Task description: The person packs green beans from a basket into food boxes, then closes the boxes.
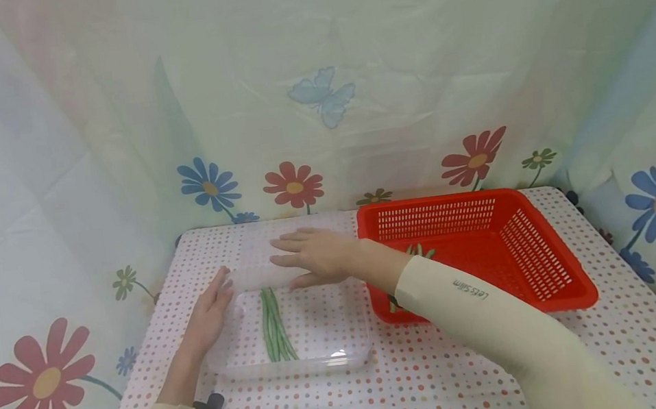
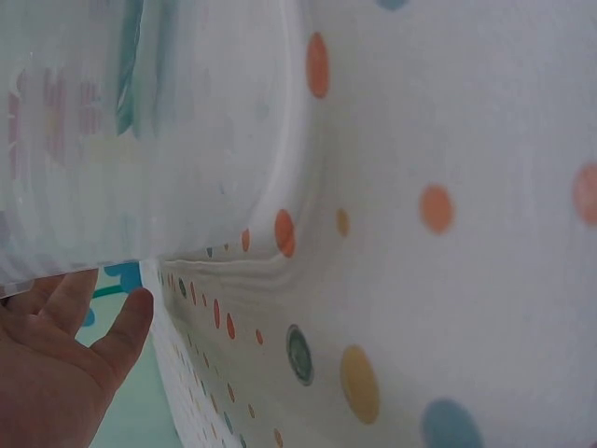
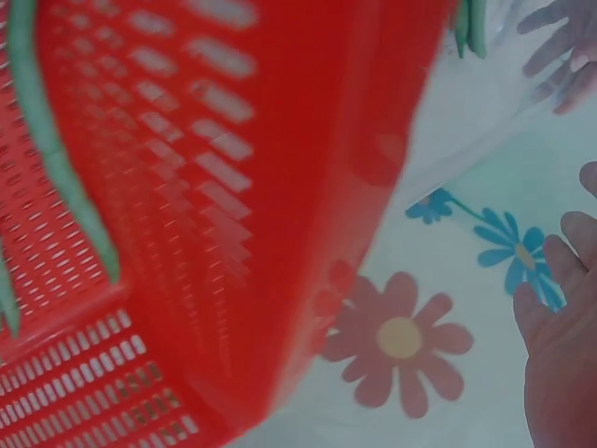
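Apparently partway: some green beans (image 1: 272,326) lie in clear container (image 1: 293,366), others in red basket (image 1: 440,201); left hand (image 1: 209,317), right hand (image 1: 324,255) fingers extended, gripping nothing.

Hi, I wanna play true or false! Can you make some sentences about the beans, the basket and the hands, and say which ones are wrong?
1. The basket is red. True.
2. Green beans lie in the clear container. True.
3. All the beans are in the container. False: more beans are in the basket.
4. Both hands are inside the basket. False: the left hand is by the container's left side, and the right hand is near its far edge.
5. The right sleeve has writing on it. True.
6. Every flower is blue. False: there are red flowers too.
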`<state>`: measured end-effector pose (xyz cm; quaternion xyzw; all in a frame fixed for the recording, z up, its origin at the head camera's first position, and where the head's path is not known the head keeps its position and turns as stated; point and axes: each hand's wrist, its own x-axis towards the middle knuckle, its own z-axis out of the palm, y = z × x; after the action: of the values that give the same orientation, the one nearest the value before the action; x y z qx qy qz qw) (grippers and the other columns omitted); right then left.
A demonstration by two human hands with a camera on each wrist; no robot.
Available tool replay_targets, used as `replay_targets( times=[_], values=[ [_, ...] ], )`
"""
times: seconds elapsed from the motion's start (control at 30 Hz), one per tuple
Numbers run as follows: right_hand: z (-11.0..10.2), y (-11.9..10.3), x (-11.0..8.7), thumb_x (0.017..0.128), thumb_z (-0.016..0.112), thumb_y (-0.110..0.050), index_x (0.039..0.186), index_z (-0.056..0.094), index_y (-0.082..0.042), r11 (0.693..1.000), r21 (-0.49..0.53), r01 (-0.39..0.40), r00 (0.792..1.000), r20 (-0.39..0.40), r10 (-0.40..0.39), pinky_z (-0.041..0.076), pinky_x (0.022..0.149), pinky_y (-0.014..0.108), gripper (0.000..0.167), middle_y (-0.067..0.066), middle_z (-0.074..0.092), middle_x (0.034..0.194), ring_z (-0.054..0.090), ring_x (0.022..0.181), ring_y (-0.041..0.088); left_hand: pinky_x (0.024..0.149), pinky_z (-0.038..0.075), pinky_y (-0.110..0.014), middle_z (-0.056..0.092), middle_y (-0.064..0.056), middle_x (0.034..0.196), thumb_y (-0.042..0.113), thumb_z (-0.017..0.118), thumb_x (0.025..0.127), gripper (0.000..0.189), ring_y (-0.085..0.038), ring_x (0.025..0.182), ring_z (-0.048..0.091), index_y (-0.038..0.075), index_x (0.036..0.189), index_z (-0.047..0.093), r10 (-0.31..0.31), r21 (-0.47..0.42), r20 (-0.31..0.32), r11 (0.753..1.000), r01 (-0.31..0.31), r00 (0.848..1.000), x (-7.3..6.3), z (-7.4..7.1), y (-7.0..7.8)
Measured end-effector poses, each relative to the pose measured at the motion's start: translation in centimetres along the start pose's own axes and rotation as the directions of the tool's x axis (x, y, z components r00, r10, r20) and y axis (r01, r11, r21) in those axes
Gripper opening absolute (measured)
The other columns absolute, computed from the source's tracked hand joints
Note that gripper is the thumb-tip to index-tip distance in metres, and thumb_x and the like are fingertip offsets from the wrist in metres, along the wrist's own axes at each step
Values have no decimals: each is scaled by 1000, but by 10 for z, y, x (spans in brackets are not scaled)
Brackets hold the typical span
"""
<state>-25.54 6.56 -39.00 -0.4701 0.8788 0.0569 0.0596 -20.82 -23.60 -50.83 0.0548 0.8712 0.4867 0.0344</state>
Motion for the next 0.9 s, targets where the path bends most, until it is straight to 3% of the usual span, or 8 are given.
replay_targets(
  times=[0.3, 0.53, 0.9],
  values=[
    [15, 21, -16, 105, 50, -59, 165, 32, -26, 1000, 4, -10, 999, -32, 10, 20, 134, 44, 70, 3, 23, 174, 23, 161, 24, 132, 18, -56, 23, 0, 174, 40, 34, 114, 57, -30, 160, 26, 31, 168, 17, -8, 3, -2, 1000, 8, 1000, 0, 0, 0],
    [22, 32, -31, 104, 57, -55, 164, 35, -26, 996, 72, -51, 997, -56, 55, 23, 133, 48, 70, 4, 27, 173, 25, 161, 26, 132, 18, -56, 22, 0, 174, 39, 34, 114, 57, -29, 160, 26, 32, 168, 17, -9, -1, -2, 1000, 9, 1000, 2, 1, -1],
    [34, 45, -45, 104, 57, -53, 163, 38, -24, 992, 93, -88, 994, -56, 94, 27, 131, 51, 69, 7, 28, 172, 27, 160, 30, 132, 15, -56, 21, 1, 175, 39, 34, 114, 56, -29, 161, 22, 33, 167, 17, -26, 9, 0, 1000, 26, 1000, 1, 0, 1]
  ],
)
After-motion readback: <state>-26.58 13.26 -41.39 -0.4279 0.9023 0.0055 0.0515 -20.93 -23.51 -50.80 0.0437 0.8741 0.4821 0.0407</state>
